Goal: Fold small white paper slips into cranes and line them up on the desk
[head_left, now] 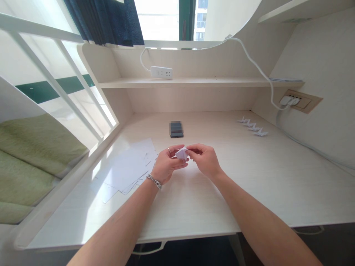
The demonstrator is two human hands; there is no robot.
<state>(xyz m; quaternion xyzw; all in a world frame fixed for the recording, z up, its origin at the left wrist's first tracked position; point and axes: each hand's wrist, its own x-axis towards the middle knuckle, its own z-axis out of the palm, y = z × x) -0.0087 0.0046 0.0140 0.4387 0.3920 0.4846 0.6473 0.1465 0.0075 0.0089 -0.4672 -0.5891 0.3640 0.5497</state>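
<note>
A small piece of folded white paper (181, 153) is held above the desk between both hands. My left hand (167, 162), with a ring and a chain bracelet, grips its left and lower side with bent fingers. From the right, my right hand (204, 158) pinches its edge between thumb and fingers. Part of the paper is hidden behind the fingers. Several folded paper cranes (260, 132) stand in a slanting row at the back right of the desk.
White paper sheets (133, 162) and thin strips lie left of my hands. A dark phone (176, 129) rests beyond them. On the shelf (194, 82) is a white power strip (161, 72). A white cable (257, 66) runs to the wall socket (303, 101).
</note>
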